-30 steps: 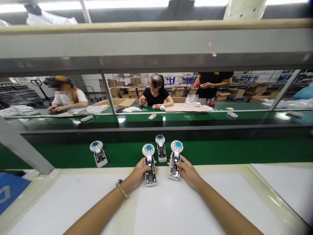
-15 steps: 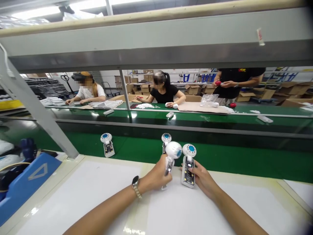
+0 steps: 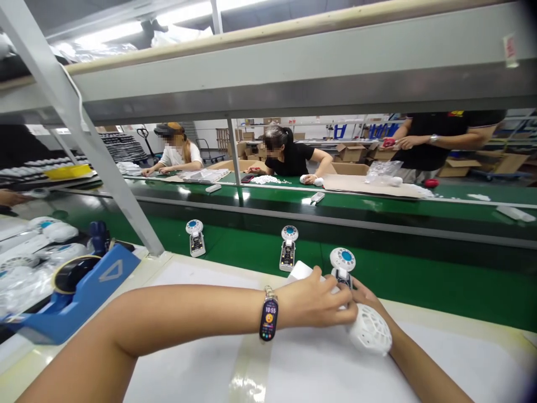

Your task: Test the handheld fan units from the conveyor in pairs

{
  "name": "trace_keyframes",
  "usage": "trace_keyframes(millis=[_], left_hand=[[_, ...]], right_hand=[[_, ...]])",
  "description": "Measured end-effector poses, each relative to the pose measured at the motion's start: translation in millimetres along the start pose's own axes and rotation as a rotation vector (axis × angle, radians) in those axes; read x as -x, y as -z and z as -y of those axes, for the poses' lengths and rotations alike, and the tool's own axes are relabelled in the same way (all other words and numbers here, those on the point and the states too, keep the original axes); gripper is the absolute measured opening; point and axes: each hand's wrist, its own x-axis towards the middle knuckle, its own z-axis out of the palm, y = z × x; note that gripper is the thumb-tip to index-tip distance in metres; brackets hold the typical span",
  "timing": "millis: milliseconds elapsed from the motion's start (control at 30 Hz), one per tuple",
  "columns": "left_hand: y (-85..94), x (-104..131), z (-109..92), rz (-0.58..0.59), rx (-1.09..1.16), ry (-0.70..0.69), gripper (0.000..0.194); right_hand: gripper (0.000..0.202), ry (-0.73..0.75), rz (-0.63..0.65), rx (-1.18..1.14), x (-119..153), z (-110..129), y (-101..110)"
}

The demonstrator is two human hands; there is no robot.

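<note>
My left hand [image 3: 316, 299] is closed round a white handheld fan [image 3: 371, 331]. Its round grille points down to the right, and the handle's white end shows at upper left. Just behind, my right hand [image 3: 364, 291] grips another handheld fan with a blue-centred head [image 3: 343, 259]. My left hand and its fan hide most of that handle and part of my right hand. Two more fans, with bare circuit boards in their handles, lie on the green belt: a middle fan [image 3: 288, 246] and a left fan [image 3: 195, 238].
A blue tape dispenser [image 3: 100, 280] stands at left beside a pile of white fan parts [image 3: 25, 268]. A slanted metal post [image 3: 113, 173] rises near it. Across the green conveyor belt [image 3: 239, 246] several co-workers handle parts. A grey shelf beam [image 3: 272, 84] crosses overhead.
My left hand has moved right and turned its fan over, grille now at lower right, crossing in front of my right hand's fan. The view has swung left.
</note>
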Motion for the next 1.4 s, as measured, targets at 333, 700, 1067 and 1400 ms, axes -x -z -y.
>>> trace_keyframes(millis=[333, 700, 1067, 1400], left_hand=[[-5.8, 3.0, 7.8, 0.034, -0.027, 0.042, 0.030], [-14.1, 8.5, 18.2, 0.146, 0.095, 0.148, 0.031], [-75.7, 42.2, 17.7, -0.089, 2.001, 1.268, 0.031], [-95.0, 57.2, -12.8, -0.376, 2.313, 1.301, 0.040]], right_hand=[[0.048, 0.064, 0.031, 0.063, 2.1, -2.0, 2.2], [0.046, 0.115, 0.035, 0.087, -5.6, -9.9, 10.6], [0.042, 0.101, 0.094, -0.027, -2.2, -4.6, 0.3], [0.051, 0.114, 0.126, 0.011, 0.2, -4.8, 1.4]])
